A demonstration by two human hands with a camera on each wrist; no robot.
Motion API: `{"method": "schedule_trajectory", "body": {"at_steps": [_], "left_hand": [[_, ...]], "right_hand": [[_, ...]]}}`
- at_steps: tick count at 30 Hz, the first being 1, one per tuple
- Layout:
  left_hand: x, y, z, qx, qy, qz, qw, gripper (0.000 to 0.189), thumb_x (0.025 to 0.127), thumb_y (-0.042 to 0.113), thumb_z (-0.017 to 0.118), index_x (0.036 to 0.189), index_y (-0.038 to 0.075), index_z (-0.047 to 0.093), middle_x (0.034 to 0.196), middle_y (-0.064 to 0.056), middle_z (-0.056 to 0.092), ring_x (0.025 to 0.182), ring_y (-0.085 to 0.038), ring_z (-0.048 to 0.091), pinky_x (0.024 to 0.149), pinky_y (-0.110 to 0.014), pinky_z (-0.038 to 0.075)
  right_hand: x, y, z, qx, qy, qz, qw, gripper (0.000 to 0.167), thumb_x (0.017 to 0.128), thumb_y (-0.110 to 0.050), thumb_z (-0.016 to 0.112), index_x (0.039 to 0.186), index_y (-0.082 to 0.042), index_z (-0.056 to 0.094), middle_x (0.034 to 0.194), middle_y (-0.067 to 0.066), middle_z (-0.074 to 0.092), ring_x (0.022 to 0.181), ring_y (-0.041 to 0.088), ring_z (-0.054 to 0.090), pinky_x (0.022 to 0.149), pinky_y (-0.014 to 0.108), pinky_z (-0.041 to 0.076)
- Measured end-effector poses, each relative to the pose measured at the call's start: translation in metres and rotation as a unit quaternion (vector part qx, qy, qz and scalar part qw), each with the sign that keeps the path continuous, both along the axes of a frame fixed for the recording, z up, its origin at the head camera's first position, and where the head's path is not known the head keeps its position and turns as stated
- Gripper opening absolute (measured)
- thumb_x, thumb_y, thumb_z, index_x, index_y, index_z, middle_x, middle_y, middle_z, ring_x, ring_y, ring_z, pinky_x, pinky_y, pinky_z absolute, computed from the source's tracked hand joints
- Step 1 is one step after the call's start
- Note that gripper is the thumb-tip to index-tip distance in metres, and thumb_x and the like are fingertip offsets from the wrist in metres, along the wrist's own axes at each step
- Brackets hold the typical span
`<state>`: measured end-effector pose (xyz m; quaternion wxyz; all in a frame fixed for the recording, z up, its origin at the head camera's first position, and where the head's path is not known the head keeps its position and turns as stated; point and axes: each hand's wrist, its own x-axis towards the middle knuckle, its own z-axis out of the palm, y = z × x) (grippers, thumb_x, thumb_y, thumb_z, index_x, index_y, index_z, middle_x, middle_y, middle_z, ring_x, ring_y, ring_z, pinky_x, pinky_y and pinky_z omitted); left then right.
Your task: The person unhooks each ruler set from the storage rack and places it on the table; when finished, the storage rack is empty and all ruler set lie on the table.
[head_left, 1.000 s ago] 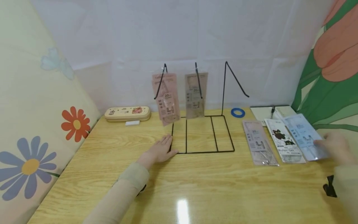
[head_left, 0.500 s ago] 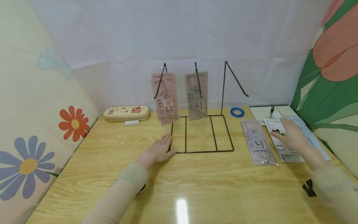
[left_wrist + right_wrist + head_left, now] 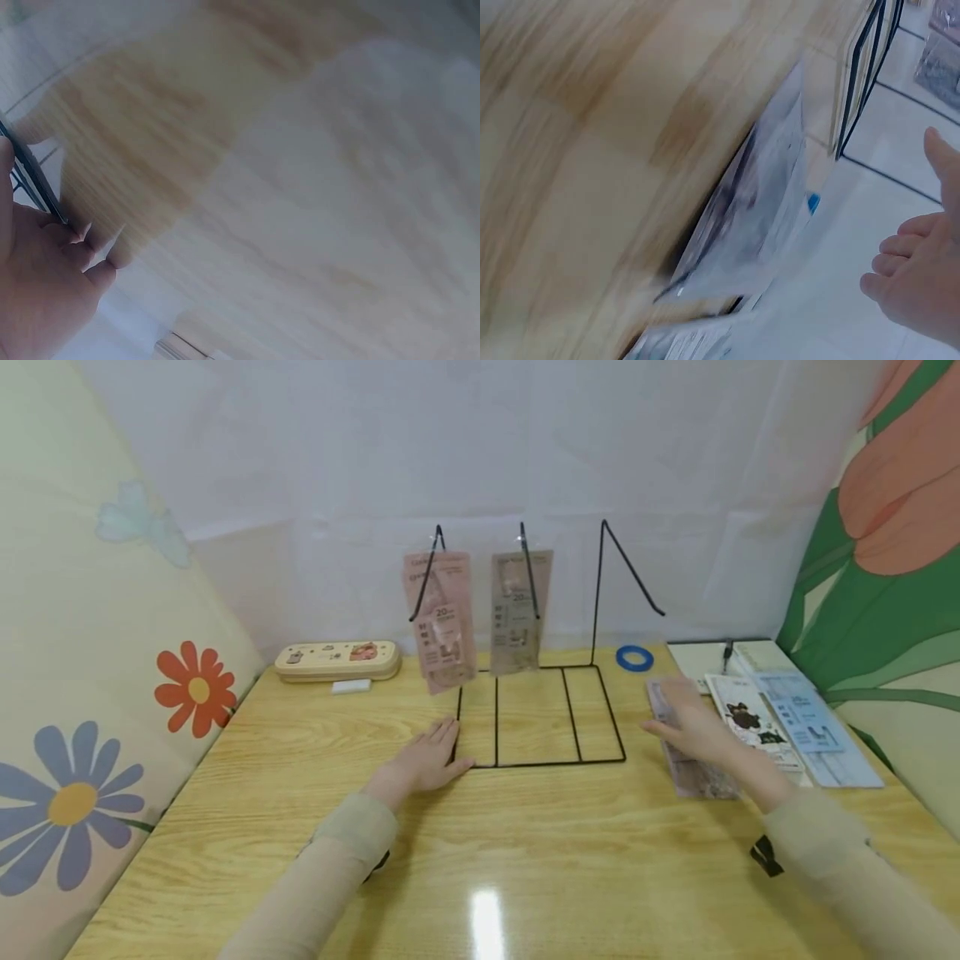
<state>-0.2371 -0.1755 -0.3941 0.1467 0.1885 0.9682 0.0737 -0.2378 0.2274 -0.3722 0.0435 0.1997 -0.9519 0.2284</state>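
Note:
My left hand lies at the near left corner of a black wire display rack, fingers stretched along its base bar. In the left wrist view, that hand touches the bar. Two packets hang on the rack's hooks: a pink ruler-set packet on the left, a greyish one in the middle. The right hook bears nothing. My right hand hovers over a mauve ruler-set packet, partly covering it. The right wrist view shows this hand with fingers spread, apart from the packet.
Right of the mauve packet lie a white cat-print ruler-set packet and a blue one. Behind them is a white notebook with a dark clip or pen. A blue ring, cream pencil case and white eraser lie along the back.
My right hand has swept left from the blue packet, over the cat-print packet, to above the mauve packet. The left hand has stayed on the rack.

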Motion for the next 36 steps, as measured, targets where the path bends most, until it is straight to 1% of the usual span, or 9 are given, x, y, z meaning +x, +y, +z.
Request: {"method": "schedule_trajectory", "body": {"at_steps": [1, 2, 5, 7, 9, 13, 17, 29, 36], "left_hand": [[0.000, 0.000, 0.000, 0.000, 0.001, 0.001, 1.0000, 0.074, 0.100, 0.045, 0.035, 0.149, -0.003, 0.008, 0.157, -0.021, 0.005, 0.146, -0.037, 0.007, 0.118, -0.052, 0.012], [0.000, 0.000, 0.000, -0.001, 0.002, 0.001, 1.0000, 0.074, 0.100, 0.045, 0.035, 0.149, -0.003, 0.008, 0.157, -0.021, 0.005, 0.146, -0.037, 0.007, 0.118, -0.051, 0.012], [0.000, 0.001, 0.001, -0.002, 0.003, 0.000, 1.0000, 0.074, 0.100, 0.045, 0.035, 0.149, -0.004, 0.008, 0.157, -0.022, 0.005, 0.146, -0.037, 0.007, 0.118, -0.052, 0.011], [-0.001, 0.001, 0.001, -0.002, 0.002, -0.001, 1.0000, 0.074, 0.100, 0.045, 0.035, 0.149, -0.004, 0.009, 0.157, -0.022, 0.005, 0.146, -0.037, 0.007, 0.118, -0.052, 0.011], [0.000, 0.000, 0.001, -0.002, 0.001, -0.002, 1.0000, 0.074, 0.101, 0.044, 0.035, 0.149, -0.004, 0.009, 0.157, -0.022, 0.005, 0.145, -0.038, 0.007, 0.118, -0.052, 0.011], [-0.001, 0.000, 0.001, -0.004, 0.002, -0.004, 1.0000, 0.074, 0.101, 0.045, 0.034, 0.149, -0.004, 0.008, 0.157, -0.022, 0.005, 0.146, -0.037, 0.007, 0.118, -0.052, 0.012], [-0.001, -0.001, 0.000, -0.005, 0.005, -0.005, 1.0000, 0.074, 0.100, 0.045, 0.035, 0.149, -0.004, 0.009, 0.157, -0.022, 0.006, 0.146, -0.037, 0.008, 0.118, -0.052, 0.012], [-0.003, 0.000, 0.000, -0.008, 0.004, -0.006, 0.9999, 0.075, 0.100, 0.046, 0.034, 0.149, -0.004, 0.009, 0.157, -0.021, 0.006, 0.146, -0.036, 0.007, 0.118, -0.051, 0.012], [-0.002, -0.001, -0.001, -0.001, 0.003, -0.003, 1.0000, 0.074, 0.100, 0.045, 0.035, 0.149, -0.004, 0.009, 0.157, -0.022, 0.006, 0.146, -0.037, 0.007, 0.118, -0.051, 0.012]], "right_hand": [[-0.001, -0.005, -0.001, 0.013, 0.028, 0.011, 0.9995, 0.067, 0.090, -0.027, 0.063, 0.131, 0.018, 0.035, 0.130, 0.039, 0.042, 0.123, 0.051, 0.040, 0.107, 0.060, 0.030], [-0.002, -0.009, -0.003, 0.019, 0.042, 0.020, 0.9987, 0.063, 0.089, -0.027, 0.064, 0.127, 0.017, 0.039, 0.119, 0.037, 0.049, 0.112, 0.048, 0.049, 0.100, 0.058, 0.038], [-0.002, -0.021, -0.007, 0.011, 0.025, 0.029, 0.9992, 0.065, 0.090, -0.028, 0.063, 0.130, 0.015, 0.036, 0.123, 0.035, 0.048, 0.113, 0.046, 0.049, 0.102, 0.056, 0.038], [-0.001, -0.027, -0.009, -0.005, -0.017, 0.027, 0.9995, 0.074, 0.092, -0.030, 0.060, 0.141, 0.013, 0.023, 0.139, 0.036, 0.035, 0.127, 0.048, 0.039, 0.109, 0.057, 0.031], [0.001, -0.034, -0.010, -0.033, -0.066, 0.023, 0.9970, 0.082, 0.094, -0.029, 0.057, 0.146, 0.012, 0.007, 0.150, 0.036, 0.011, 0.137, 0.052, 0.016, 0.113, 0.060, 0.016], [0.002, -0.042, -0.015, -0.029, -0.095, 0.035, 0.9945, 0.081, 0.096, -0.031, 0.054, 0.146, 0.011, 0.006, 0.152, 0.033, 0.008, 0.139, 0.050, 0.012, 0.114, 0.058, 0.012], [-0.001, -0.046, -0.020, -0.004, -0.118, 0.046, 0.9919, 0.081, 0.098, -0.036, 0.049, 0.147, 0.010, 0.004, 0.153, 0.032, 0.004, 0.141, 0.047, 0.007, 0.116, 0.057, 0.009], [-0.009, -0.046, -0.031, 0.060, -0.194, 0.028, 0.9787, 0.088, 0.097, -0.048, 0.044, 0.147, 0.010, 0.001, 0.154, 0.029, -0.001, 0.143, 0.043, 0.002, 0.118, 0.052, 0.006], [-0.009, -0.050, -0.029, 0.065, -0.204, 0.029, 0.9764, 0.089, 0.096, -0.050, 0.043, 0.146, 0.011, 0.001, 0.153, 0.030, -0.001, 0.143, 0.044, 0.002, 0.118, 0.052, 0.006]]}}
